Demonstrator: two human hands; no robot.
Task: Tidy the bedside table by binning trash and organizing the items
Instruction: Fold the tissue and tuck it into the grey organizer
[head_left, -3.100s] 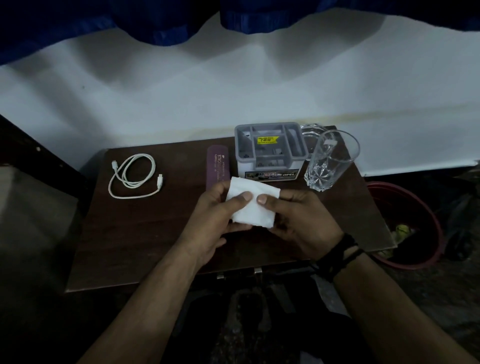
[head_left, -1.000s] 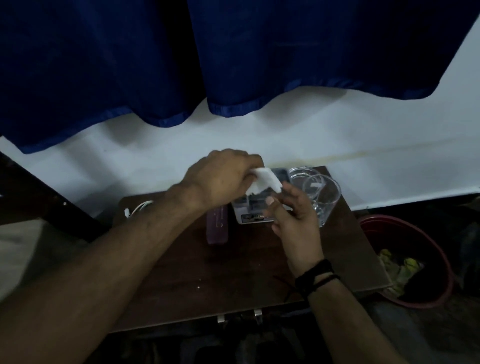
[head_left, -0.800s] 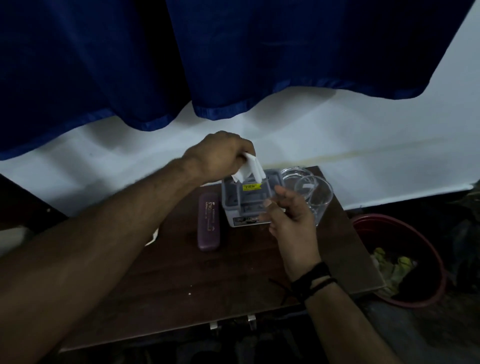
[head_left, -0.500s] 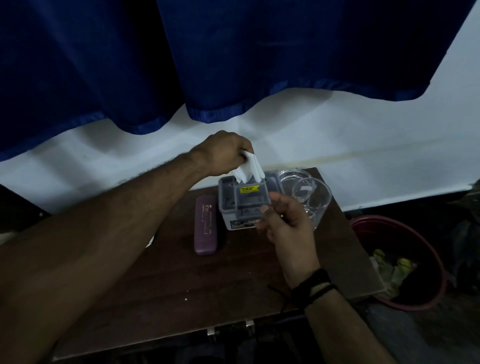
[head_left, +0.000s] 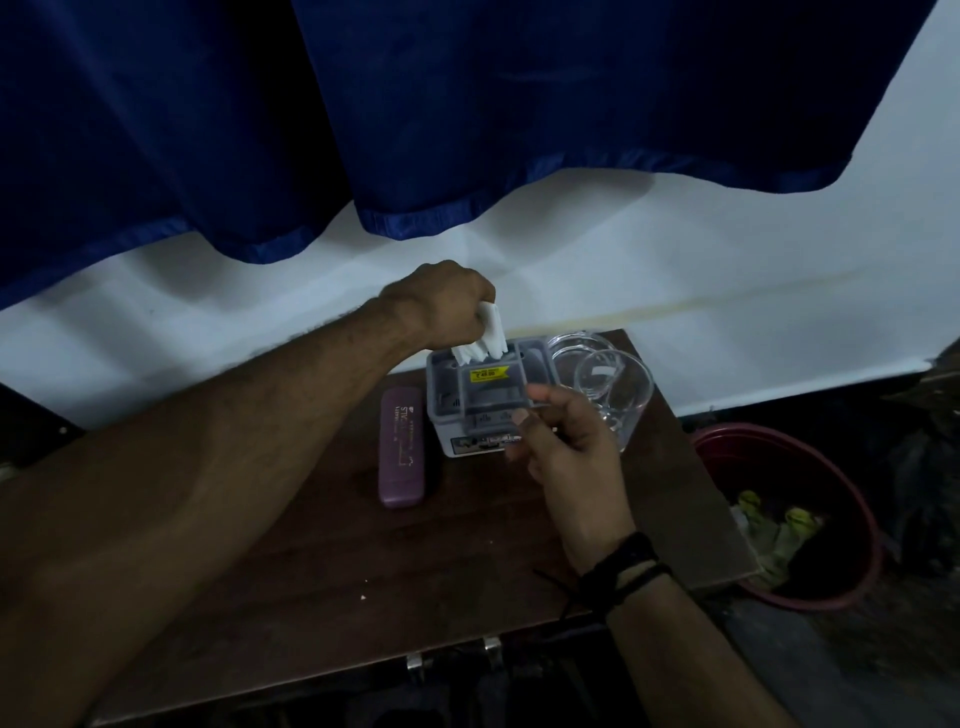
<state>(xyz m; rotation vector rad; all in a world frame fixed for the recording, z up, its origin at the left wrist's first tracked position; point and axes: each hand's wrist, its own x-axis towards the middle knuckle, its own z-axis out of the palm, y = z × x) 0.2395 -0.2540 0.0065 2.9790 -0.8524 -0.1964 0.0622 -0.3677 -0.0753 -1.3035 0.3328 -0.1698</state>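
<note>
Purple case (head_left: 401, 453) lying flat, lengthwise toward the back edge of the tabletop (head_left: 415, 571), just left of the organizer; parked parallel to it, looks already sorted

Left hand (head_left: 441, 306) over the organizer's back-left corner, fingers curled round a folded white tissue (head_left: 485, 335), pinching its top; lower end of tissue down at the rim of a rear compartment, so probably being slotted in upright rather than binned. Held from above so the fold goes straight down into the narrow slot

Grey organizer (head_left: 488, 400) near the back edge, right of centre, yellow sticker on an inner divider. Other compartments too dark to read contents

Right hand (head_left: 566, 447) at the organizer's front-right corner, fingers loosely curled, thumb tip near the rim; grasping nothing visible. Likely steadying the box or just released from the fold; actual contact with the box can't be told

Two clear glasses at the back-right corner: tumbler (head_left: 618, 395) in front, partly behind the right hand, second glass (head_left: 576, 348) behind it, touching or nearly so. Grouped beside the organizer, plausibly deliberate

Red bin (head_left: 727, 447) on the floor off the right edge of the tabletop, some yellowish trash inside; close enough for a drop from the table

Judgement: tissue step mid-insertion, needs a push down then release; risk is tissue crumpling on the divider
</note>
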